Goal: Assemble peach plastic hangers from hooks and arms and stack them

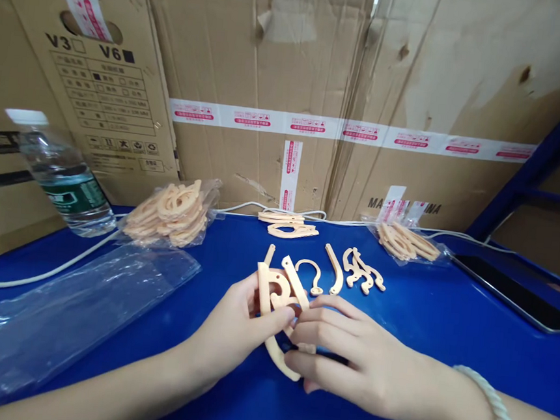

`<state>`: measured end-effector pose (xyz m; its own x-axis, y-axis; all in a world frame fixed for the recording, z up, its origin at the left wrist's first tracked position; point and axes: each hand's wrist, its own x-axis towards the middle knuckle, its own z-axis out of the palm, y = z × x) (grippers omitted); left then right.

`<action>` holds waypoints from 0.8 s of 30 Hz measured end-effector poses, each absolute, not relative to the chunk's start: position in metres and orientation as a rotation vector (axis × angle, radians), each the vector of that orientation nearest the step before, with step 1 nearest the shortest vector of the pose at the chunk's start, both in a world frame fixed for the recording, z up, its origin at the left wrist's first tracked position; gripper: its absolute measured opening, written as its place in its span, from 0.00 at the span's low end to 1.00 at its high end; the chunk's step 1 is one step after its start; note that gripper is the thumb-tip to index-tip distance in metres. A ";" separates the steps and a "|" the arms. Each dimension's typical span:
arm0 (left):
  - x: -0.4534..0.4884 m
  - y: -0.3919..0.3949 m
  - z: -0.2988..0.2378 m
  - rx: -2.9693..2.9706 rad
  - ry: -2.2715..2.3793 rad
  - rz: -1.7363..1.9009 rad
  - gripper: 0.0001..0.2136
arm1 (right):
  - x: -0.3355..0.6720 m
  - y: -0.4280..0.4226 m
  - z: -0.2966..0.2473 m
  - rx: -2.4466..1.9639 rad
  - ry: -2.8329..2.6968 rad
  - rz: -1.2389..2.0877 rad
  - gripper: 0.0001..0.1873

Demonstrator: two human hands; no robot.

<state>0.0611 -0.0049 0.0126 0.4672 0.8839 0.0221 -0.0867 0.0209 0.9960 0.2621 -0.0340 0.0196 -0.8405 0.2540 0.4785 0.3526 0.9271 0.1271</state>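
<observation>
Both hands hold beige plastic folding clothes hanger parts (pixel 263 293) above the blue table. My left hand (pixel 241 318) grips them from the left, its thumb across the front and its fingers partly hidden behind. From the right, my right hand (pixel 346 346) wraps its fingers around the lower right side. One long curved arm reaches down below the hands, and a straight end points up. Just beyond lie a loose hanger hook (pixel 314 275), a curved hanger arm (pixel 336 274) and several small hook pieces (pixel 363 269). How the held parts join is hidden by my fingers.
More hanger arms (pixel 291 227) lie at the back, between a full clear bag of parts (pixel 172 213) and a smaller bag (pixel 407 242). A water bottle (pixel 67 178), empty plastic bag (pixel 80 310), white cable (pixel 48 279) and phone (pixel 512 292) surround them. Cardboard boxes (pixel 254 57) stand behind.
</observation>
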 end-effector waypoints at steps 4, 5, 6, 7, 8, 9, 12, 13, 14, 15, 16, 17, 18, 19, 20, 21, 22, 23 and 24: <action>0.061 -0.004 0.015 1.260 0.737 0.903 0.15 | 0.263 -0.034 0.022 -0.492 -2.638 -0.189 0.09; 0.060 -0.004 0.015 1.245 0.725 0.898 0.15 | 0.263 -0.034 0.023 -0.523 -2.644 -0.138 0.10; 0.060 -0.003 0.015 1.237 0.716 0.889 0.16 | 0.263 -0.033 0.024 -0.559 -2.647 -0.084 0.11; 0.059 -0.002 0.015 1.234 0.713 0.880 0.16 | 0.263 -0.033 0.024 -0.588 -2.646 -0.040 0.12; 0.059 -0.002 0.014 1.233 0.712 0.876 0.16 | 0.263 -0.033 0.024 -0.607 -2.644 -0.009 0.13; 0.059 -0.001 0.014 1.233 0.715 0.876 0.17 | 0.263 -0.032 0.024 -0.614 -2.641 0.000 0.13; 0.059 0.000 0.011 1.227 0.729 0.893 0.17 | 0.264 -0.032 0.021 -0.532 -2.623 -0.113 0.13; 0.059 0.000 0.011 1.226 0.731 0.899 0.17 | 0.264 -0.031 0.019 -0.497 -2.618 -0.179 0.13; 0.060 0.000 0.011 1.229 0.733 0.902 0.18 | 0.264 -0.031 0.018 -0.471 -2.612 -0.252 0.14; 0.060 0.000 0.010 1.233 0.740 0.904 0.18 | 0.265 -0.031 0.017 -0.455 -2.606 -0.327 0.14; 0.060 0.000 0.010 1.241 0.752 0.905 0.17 | 0.265 -0.031 0.015 -0.450 -2.603 -0.398 0.14; 0.059 0.000 0.010 1.255 0.767 0.910 0.16 | 0.265 -0.031 0.014 -0.457 -2.601 -0.457 0.15; 0.059 0.000 0.011 1.277 0.791 0.921 0.15 | 0.266 -0.030 0.013 -0.477 -2.598 -0.502 0.15; 0.058 0.000 0.011 1.311 0.826 0.943 0.12 | 0.266 -0.030 0.013 -0.506 -2.586 -0.535 0.14; 0.058 0.000 0.011 1.359 0.872 0.968 0.09 | 0.267 -0.029 0.012 -0.545 -2.569 -0.556 0.14; 0.057 0.000 0.012 1.413 0.922 0.996 0.08 | 0.267 -0.027 0.012 -0.596 -2.550 -0.567 0.13; 0.057 0.000 0.012 1.464 0.967 1.017 0.09 | 0.268 -0.026 0.012 -0.660 -2.535 -0.571 0.13; 0.056 -0.001 0.013 1.503 0.999 1.027 0.11 | 0.268 -0.025 0.011 -0.727 -2.523 -0.573 0.13; 0.056 -0.001 0.013 1.534 1.018 1.028 0.12 | 0.269 -0.024 0.011 -0.793 -2.521 -0.570 0.13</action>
<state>0.0559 -0.0012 0.0130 0.2879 0.9499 0.1218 0.1124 -0.1599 0.9807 0.2687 -0.0238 0.0110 -0.7416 0.4317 0.5135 0.6106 0.7514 0.2501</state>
